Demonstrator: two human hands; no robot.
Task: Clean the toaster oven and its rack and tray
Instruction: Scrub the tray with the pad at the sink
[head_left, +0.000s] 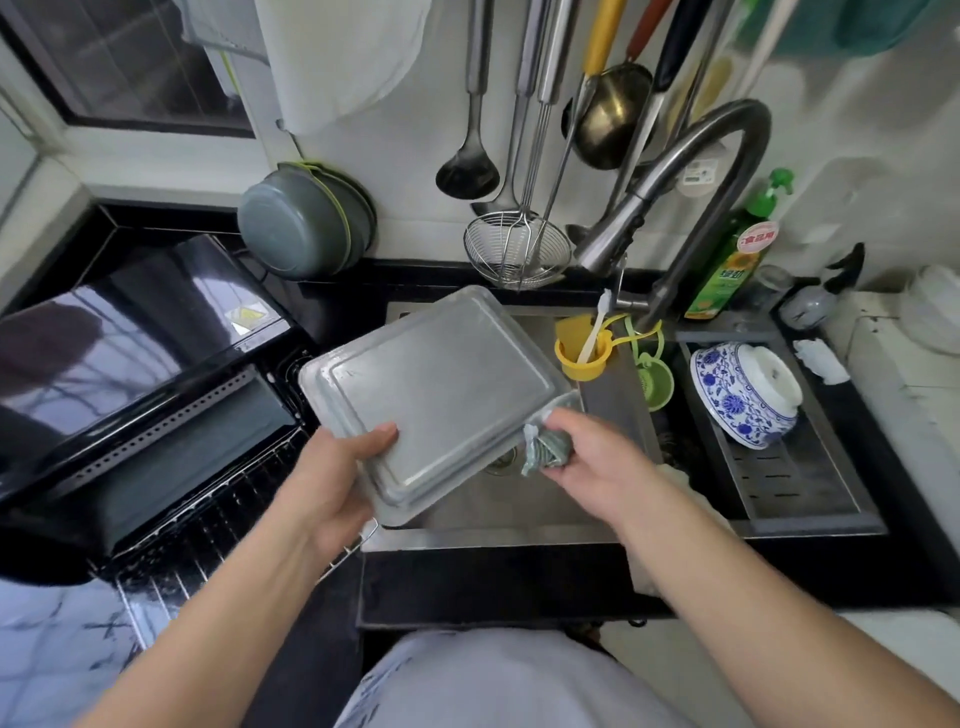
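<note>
A grey metal tray (441, 389) is held upside down and tilted over the sink (519, 512). My left hand (337, 483) grips its near left edge, thumb on the underside. At the tray's right corner my right hand (592, 462) holds a crumpled grey-green scrubbing cloth (545, 451) against the rim. The black toaster oven (130, 358) stands to the left with its door (192, 467) open. A wire rack (234, 525) lies in front of the oven, partly under my left forearm.
A curved faucet (675, 171) arches over the sink. A yellow holder with a toothbrush (584, 353) and a green strainer (655, 379) hang at the divider. A blue-and-white bowl (743, 395) rests upturned in the right basin. Green dish soap (737, 254), hanging utensils (519, 156) and a grey pot (306, 223) line the wall.
</note>
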